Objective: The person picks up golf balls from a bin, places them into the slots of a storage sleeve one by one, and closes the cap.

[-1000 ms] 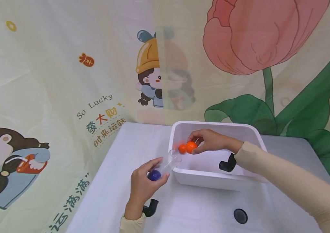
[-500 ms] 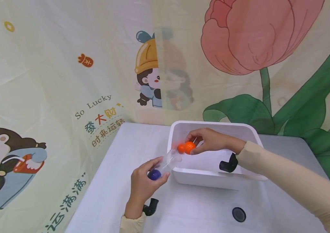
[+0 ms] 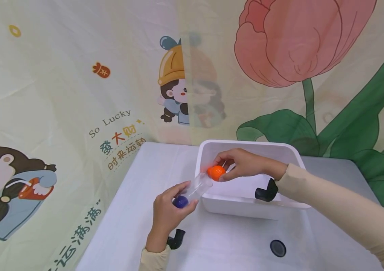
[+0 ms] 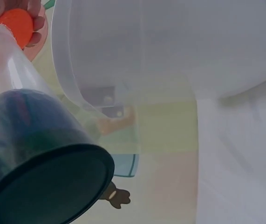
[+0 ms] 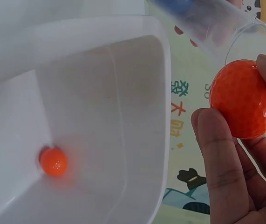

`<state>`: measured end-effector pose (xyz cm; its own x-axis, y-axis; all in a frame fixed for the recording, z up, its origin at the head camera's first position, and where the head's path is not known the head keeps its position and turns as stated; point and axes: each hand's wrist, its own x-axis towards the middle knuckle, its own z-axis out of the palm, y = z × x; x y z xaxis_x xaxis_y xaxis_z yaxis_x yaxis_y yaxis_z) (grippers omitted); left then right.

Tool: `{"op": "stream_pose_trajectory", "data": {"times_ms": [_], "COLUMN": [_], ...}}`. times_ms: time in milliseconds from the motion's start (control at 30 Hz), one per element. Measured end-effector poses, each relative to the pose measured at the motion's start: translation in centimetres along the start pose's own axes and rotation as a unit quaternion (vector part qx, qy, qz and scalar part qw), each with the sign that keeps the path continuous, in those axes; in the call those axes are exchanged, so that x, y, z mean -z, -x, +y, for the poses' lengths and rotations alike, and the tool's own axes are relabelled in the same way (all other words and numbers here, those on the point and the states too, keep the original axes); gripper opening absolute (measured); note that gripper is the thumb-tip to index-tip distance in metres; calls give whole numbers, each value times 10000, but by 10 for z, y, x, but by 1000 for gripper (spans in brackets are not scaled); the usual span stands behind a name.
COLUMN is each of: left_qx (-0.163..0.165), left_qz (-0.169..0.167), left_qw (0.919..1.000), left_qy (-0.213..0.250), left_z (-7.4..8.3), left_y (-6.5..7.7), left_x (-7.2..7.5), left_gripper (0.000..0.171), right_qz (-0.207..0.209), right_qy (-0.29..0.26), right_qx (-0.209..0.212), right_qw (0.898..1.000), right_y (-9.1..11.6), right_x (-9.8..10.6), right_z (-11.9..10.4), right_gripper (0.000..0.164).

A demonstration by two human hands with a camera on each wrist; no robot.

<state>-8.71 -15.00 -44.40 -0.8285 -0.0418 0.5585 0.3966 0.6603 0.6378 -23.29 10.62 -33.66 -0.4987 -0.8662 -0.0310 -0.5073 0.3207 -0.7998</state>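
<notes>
A small screened-off corner, staged for tabletop work; whether it stands in a home, an office or a lab cannot be told. Printed hanging cloth (image 3: 56, 75) fills the frame's left side and top, showing a big pink tulip (image 3: 293, 41) at upper right, a cartoon figure (image 3: 16, 195) at lower left and "So Lucky" lettering (image 3: 110, 123) left of centre. Below, a plain white worktop (image 3: 219, 241) meets the fabric.

Over the last second, the right hand (image 3: 241, 163) has moved the orange ball (image 3: 218, 173) it pinches slightly leftward, narrowing the gap to the open end of the clear tube (image 3: 198, 187). In the head view, that ball now covers most of the second orange ball (image 5: 53, 162), which earlier showed beside it.
</notes>
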Motion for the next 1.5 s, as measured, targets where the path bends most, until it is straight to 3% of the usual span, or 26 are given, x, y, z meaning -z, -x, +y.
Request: {"op": "stream_pose_trajectory", "data": {"times_ms": [633,1100,1500], "left_qx": [-221,-299,-293], "left_qz": [5,11,92], "left_qw": [9998,9995,9995], "left_qy": [-22,-76,-108], "left_z": [0,-3,-6], "left_y": [-6,-5,-3], "left_x": [-1,-2,-1], "left_gripper": [52,52,50], "right_qz": [-149,-184,-25], "right_qy": [-222,-338,-337], "right_qx": [642,689,338], "right_qw": [9976,9969,9989], "right_y": [-13,-16,-16], "right_x": [-10,-12,-2], "right_z": [-10,0,17], "right_gripper": [36,37,37]}}
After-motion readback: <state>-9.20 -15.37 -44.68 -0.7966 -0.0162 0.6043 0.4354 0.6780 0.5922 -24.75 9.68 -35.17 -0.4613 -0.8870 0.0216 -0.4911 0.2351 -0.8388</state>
